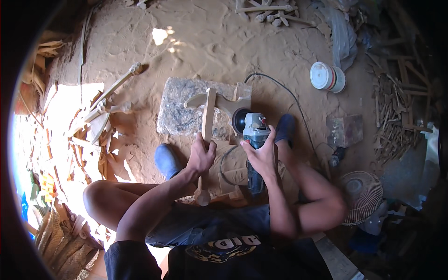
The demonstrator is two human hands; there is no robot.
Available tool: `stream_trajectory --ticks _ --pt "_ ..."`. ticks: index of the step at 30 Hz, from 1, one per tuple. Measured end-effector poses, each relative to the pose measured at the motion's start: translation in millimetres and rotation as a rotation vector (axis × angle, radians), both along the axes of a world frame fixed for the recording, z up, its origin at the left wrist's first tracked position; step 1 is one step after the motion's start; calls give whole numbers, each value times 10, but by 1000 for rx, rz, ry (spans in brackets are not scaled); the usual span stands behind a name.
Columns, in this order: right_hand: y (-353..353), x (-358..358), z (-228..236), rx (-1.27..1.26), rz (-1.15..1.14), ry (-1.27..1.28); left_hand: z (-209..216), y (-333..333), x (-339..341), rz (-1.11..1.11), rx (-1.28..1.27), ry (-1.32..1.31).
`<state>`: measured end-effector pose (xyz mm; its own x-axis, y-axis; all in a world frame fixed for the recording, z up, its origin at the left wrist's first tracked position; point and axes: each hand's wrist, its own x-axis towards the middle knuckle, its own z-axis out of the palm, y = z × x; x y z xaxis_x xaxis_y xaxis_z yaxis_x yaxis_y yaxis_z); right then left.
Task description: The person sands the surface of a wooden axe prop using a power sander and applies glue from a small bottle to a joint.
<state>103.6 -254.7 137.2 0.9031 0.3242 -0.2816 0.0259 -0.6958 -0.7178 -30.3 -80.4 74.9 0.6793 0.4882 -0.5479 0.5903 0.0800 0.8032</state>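
My left hand [201,156] is wrapped round a long pale wooden handle [208,114] with a rounded knob at its near end. At its far end the handle crosses a curved wooden piece [227,106] with pointed tips; I cannot tell how the two join. My right hand [263,161] grips an angle grinder [255,135], its body pointing away from me. The grinder's round dark disc [240,120] is against or very close to the right side of the curved piece. Beneath them lies a worn, stained block [175,112] on the sandy ground.
A cable [291,93] loops past the block's right side. Carved wooden pieces [105,109] lie at the left, more wooden sticks [268,9] at the far edge. To the right are a white tub [322,77], a small block [344,130] and a round fan cage [359,198].
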Motion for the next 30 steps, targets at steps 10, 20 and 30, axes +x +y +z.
stream_trajectory --ticks 10,20,30 --pt "121 83 43 -120 -46 71 11 16 7 -36 69 -24" --pt "33 88 -24 -100 3 11 -82 -6 -4 -25 35 -16" --pt "-77 84 189 -5 -154 -86 100 223 90 55 -175 -46"
